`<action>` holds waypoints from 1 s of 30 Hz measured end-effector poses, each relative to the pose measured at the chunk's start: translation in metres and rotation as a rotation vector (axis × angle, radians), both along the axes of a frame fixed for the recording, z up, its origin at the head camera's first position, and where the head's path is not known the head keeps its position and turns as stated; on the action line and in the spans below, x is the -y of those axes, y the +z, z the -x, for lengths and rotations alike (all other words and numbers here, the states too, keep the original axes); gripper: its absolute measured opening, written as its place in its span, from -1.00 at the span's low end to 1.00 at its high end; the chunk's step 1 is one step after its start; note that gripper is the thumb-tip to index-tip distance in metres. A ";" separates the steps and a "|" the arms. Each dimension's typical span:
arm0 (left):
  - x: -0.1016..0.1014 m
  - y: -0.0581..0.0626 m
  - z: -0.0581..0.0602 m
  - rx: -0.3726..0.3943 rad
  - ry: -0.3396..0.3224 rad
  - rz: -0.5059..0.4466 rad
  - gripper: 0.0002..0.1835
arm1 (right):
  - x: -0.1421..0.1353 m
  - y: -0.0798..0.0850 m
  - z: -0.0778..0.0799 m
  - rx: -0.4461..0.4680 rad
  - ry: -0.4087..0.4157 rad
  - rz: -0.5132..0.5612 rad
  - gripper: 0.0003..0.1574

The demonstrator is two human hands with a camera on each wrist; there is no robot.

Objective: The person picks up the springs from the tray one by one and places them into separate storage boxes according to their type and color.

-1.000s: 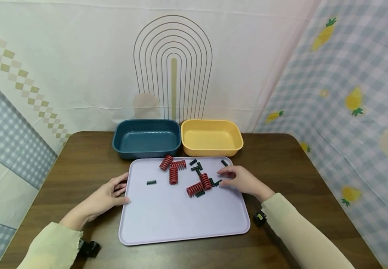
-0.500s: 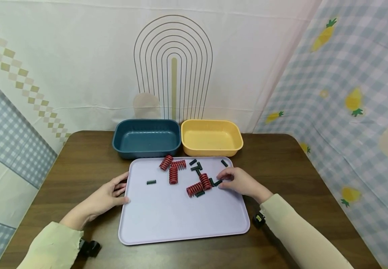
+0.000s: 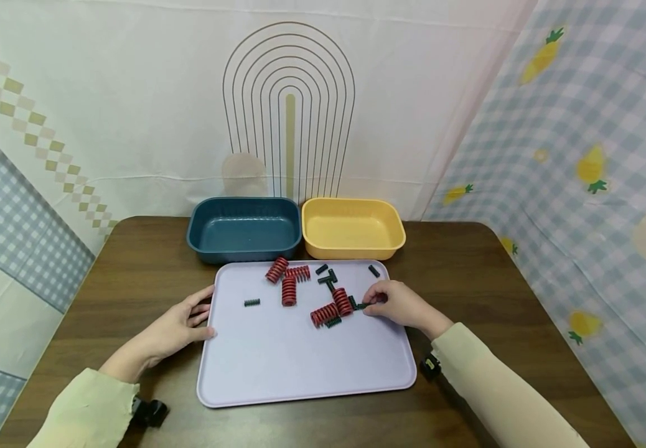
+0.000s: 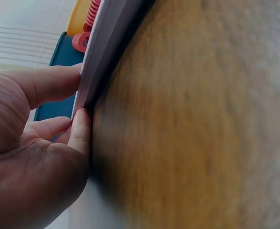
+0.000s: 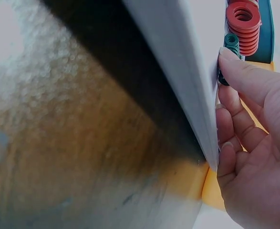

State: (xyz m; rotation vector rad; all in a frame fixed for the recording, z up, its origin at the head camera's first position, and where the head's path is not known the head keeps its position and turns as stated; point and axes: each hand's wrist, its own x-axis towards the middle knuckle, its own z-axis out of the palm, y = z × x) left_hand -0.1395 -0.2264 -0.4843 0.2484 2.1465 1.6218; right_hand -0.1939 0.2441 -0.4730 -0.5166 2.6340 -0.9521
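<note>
Dark wood table (image 3: 457,267) below; left hand (image 3: 173,328), loosely spread, touches the tray (image 3: 278,361) at its left rim; right hand (image 3: 400,305) pinches a green spring (image 3: 361,306), best gripped mid-length.

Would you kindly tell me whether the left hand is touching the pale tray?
Touching: in the left wrist view, the left hand has its thumb tip against the edge of the pale tray.

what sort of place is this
Probably an indoor tabletop work area, perhaps a screened-off one: a wood-look tabletop bears a pale tray of coil springs, and patterned cloth hangs behind.
</note>
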 end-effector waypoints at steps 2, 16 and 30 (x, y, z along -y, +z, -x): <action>0.000 0.000 0.000 0.004 -0.001 -0.001 0.01 | 0.000 0.000 0.000 -0.006 0.002 -0.007 -0.88; -0.005 -0.001 0.000 -0.033 0.012 0.110 0.05 | -0.006 0.006 0.004 -0.055 -0.084 0.022 -0.90; -0.006 0.000 -0.002 -0.054 0.009 0.123 0.04 | -0.008 0.027 0.016 -0.142 -0.177 0.068 -0.86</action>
